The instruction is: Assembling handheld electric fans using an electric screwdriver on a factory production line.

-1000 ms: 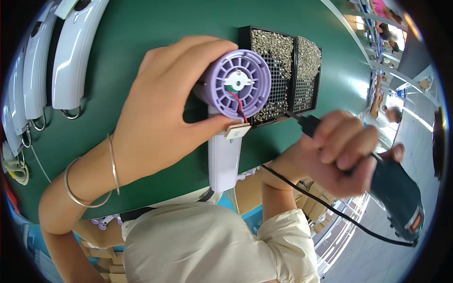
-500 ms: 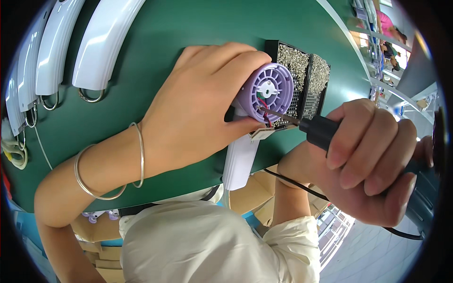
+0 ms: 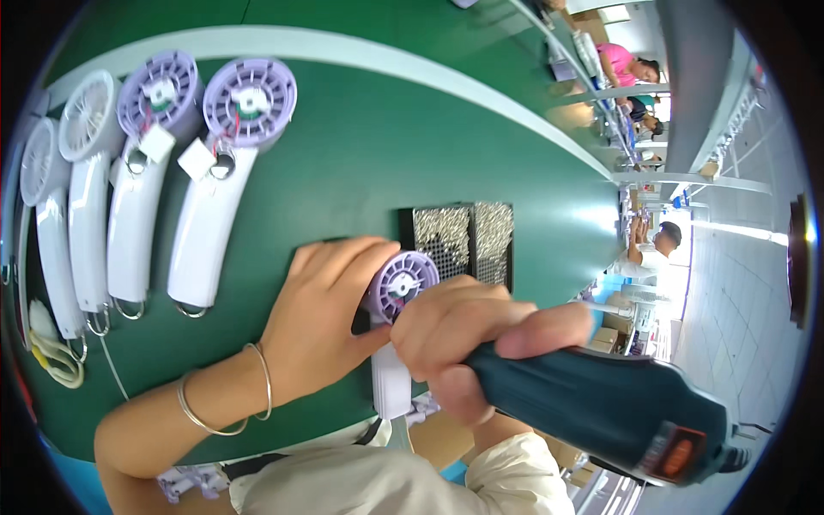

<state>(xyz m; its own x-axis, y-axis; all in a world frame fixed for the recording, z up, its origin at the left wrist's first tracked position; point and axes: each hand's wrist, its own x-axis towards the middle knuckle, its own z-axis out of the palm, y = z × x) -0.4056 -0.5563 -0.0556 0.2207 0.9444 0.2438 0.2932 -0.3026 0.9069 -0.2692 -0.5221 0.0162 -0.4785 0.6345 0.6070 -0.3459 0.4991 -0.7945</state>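
Steadying left hand (image 3: 330, 313): half-curled, holding purple fan head (image 3: 403, 284) beside screw tray (image 3: 407, 226).
Right hand (image 3: 476, 330): you're gripping dark screwdriver (image 3: 601, 403), fist closed.
Bit: probably hiding behind knuckles; be holding it square.

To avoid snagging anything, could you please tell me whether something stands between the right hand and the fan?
Nothing visible does: the right hand, gripping the screwdriver, covers part of the fan in this view, hiding the tool's tip. The screw tray lies beyond the fan.
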